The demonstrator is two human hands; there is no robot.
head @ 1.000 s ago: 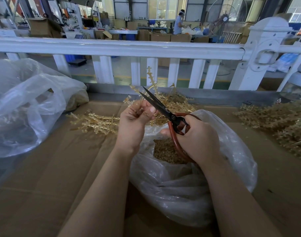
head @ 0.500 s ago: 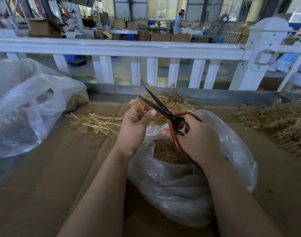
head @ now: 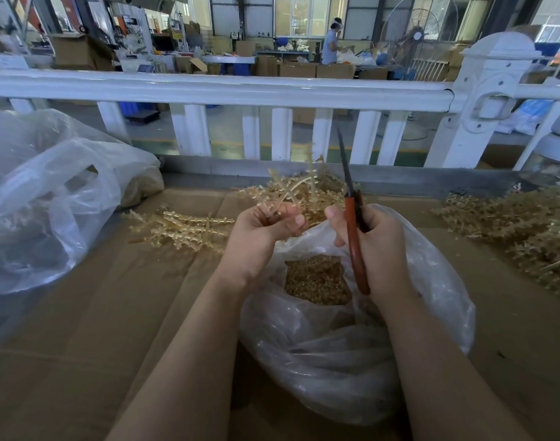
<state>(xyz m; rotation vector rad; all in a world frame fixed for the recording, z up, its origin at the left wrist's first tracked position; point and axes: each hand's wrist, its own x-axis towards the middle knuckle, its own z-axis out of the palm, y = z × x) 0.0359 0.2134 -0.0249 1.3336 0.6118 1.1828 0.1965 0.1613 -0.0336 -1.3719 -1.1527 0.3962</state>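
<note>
Left hand (head: 259, 232) pinches plastic sprue (head: 291, 189); right hand (head: 372, 246) grips scissors (head: 352, 224), blades together, above the bag (head: 352, 361).

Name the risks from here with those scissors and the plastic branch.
1. The scissors in the right hand point blade-up close beside the left hand; its fingers could get nicked at the next cut.
2. The plastic branch is held beyond the far edge of the bag, so snipped bits may land on the cardboard instead.
</note>
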